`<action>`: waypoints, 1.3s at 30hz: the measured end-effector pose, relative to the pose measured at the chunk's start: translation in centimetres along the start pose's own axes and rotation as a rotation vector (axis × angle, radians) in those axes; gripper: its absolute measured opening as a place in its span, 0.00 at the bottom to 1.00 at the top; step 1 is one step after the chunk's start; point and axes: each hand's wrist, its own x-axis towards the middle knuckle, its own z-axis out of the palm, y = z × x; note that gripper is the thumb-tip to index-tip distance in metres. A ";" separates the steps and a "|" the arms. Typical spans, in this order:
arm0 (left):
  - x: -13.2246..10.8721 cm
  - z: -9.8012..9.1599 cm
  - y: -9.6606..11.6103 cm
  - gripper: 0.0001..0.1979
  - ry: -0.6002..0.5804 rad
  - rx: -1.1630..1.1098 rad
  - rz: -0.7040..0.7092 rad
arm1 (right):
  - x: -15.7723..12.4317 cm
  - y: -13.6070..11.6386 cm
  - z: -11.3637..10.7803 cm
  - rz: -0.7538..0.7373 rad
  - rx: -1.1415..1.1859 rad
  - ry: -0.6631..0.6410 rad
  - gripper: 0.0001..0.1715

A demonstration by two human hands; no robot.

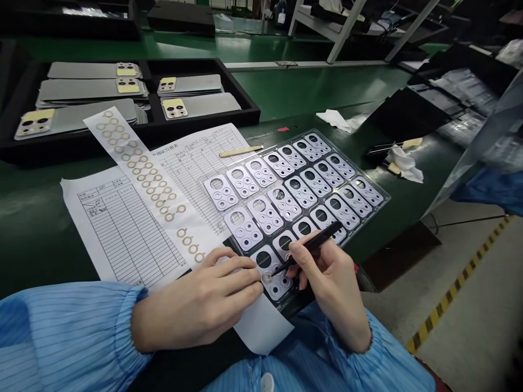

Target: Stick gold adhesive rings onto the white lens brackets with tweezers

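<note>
My right hand [327, 272] grips black tweezers [318, 238] like a pen. Their tip is at a small tan ring [267, 276] on the nearest white camera-cover plate [267, 258]. That plate lies in a clear plastic tray [378, 190] with rows of similar plates, each having one large hole and smaller round openings. My left hand [208, 299] lies with its fingers stretched out over a white backing strip [261, 326], fingertips beside the nearest plate. Tan ring stickers [143, 170] line the strip's far part; my left hand hides its middle.
Printed forms [126, 223] lie under the strip, with a thin yellowish stick [241, 151] across one. Behind them, a black box [245, 117] holds stacked grey phone-back panels [196, 83]. Crumpled white tissue [335, 120] and dark trays [402, 114] are at the right, near the table's edge.
</note>
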 end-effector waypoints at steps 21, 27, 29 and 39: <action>0.0 -0.3 -0.1 0.11 -0.017 -0.031 -0.008 | -0.1 -0.3 0.2 -0.044 -0.071 0.015 0.13; 0.0 -0.2 -0.2 0.12 -0.014 -0.032 -0.005 | 0.0 -0.3 0.2 -0.044 -0.090 0.009 0.13; 0.1 -0.2 -0.2 0.12 -0.007 -0.036 -0.002 | 0.0 -0.3 0.2 -0.068 -0.100 0.012 0.13; 0.3 -0.1 0.2 0.16 -0.073 0.092 -0.015 | -0.9 1.0 0.6 -0.467 -0.263 0.096 0.03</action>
